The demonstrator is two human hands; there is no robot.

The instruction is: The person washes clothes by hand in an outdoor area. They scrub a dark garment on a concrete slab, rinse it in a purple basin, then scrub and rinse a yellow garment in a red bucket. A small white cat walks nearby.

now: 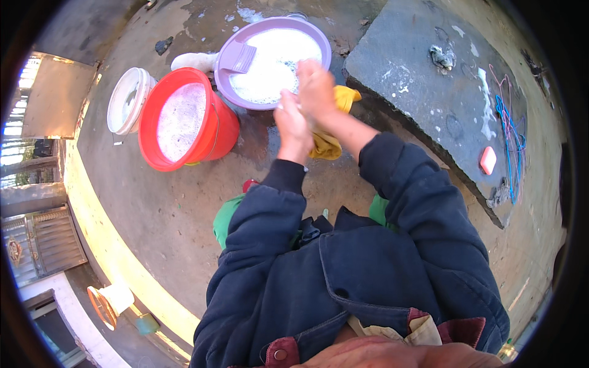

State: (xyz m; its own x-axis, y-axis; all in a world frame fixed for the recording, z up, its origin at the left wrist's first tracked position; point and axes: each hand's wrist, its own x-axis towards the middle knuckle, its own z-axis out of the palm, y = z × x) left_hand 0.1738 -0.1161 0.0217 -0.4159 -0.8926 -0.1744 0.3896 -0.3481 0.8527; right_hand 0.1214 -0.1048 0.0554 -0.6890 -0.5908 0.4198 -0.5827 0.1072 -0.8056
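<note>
Over the near rim of a purple plastic basin (327,69), my left hand (291,126) and my right hand (317,87) are pressed together. Both are closed on a wet yellow cloth (326,146), its gripped part mostly hidden by my fingers. Loose folds of the cloth hang outside the basin, behind my right wrist and forearm. Thick white suds (271,60) fill the basin. A ribbed washboard section (239,57) is moulded into its left side.
A red bucket (228,133) of foamy water stands left of the basin, beside a white bucket (139,73). On the right, a stone slab (414,60) bears a pink soap bar (488,160) and blue cord (511,133). A white container (118,298) lies at lower left.
</note>
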